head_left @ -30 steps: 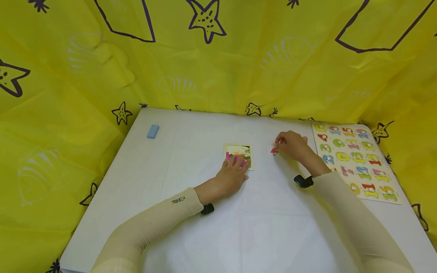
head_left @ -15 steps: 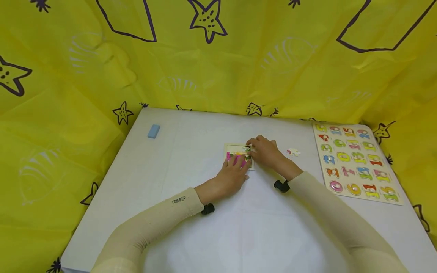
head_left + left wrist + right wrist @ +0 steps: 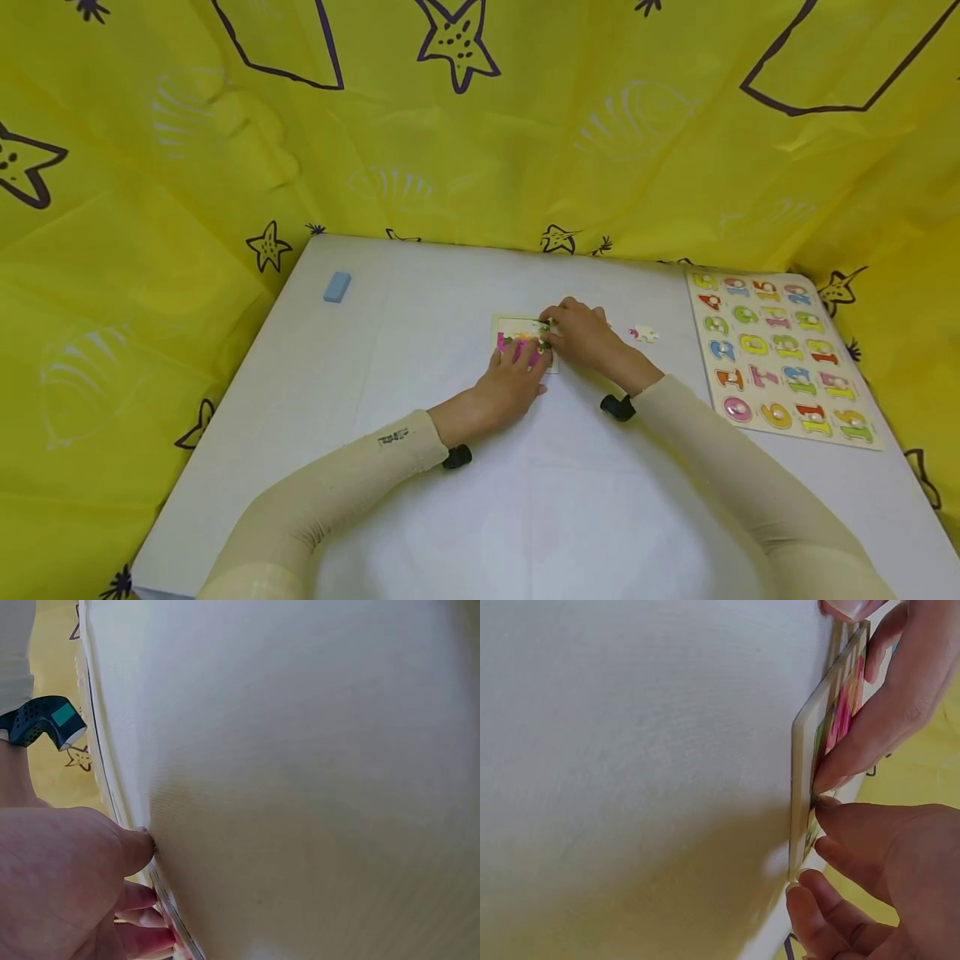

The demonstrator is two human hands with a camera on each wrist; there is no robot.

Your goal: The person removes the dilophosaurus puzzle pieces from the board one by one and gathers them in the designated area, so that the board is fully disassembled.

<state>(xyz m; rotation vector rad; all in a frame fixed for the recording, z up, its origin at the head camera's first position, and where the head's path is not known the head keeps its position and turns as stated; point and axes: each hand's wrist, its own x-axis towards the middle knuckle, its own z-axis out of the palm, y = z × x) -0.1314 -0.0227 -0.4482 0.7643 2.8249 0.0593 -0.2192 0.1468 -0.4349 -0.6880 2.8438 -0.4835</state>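
Note:
A small square picture puzzle board (image 3: 522, 317) lies flat, with pink, green and yellow parts showing. My left hand (image 3: 504, 398) rests on its near part, fingers spread over the picture and thumb by the near edge; the left wrist view shows that thumb (image 3: 133, 851) beside the edge. At the board's right side, my right hand (image 3: 588, 337) pinches a small puzzle piece, mostly hidden by its fingers. In the right wrist view, its thumb (image 3: 855, 821) and index finger meet low over the board's picture (image 3: 841, 712). A loose puzzle piece (image 3: 644, 334) lies right of this hand.
A number board (image 3: 768, 358) with colourful numerals lies along the table's right side. Far left on the white table (image 3: 420, 308) is a blue block (image 3: 337, 287). A yellow patterned curtain (image 3: 510, 167) hangs behind the table and at both sides.
From the loose pieces, my right hand has moved left to the board's right side, uncovering a pale piece. My left hand has stayed on the board.

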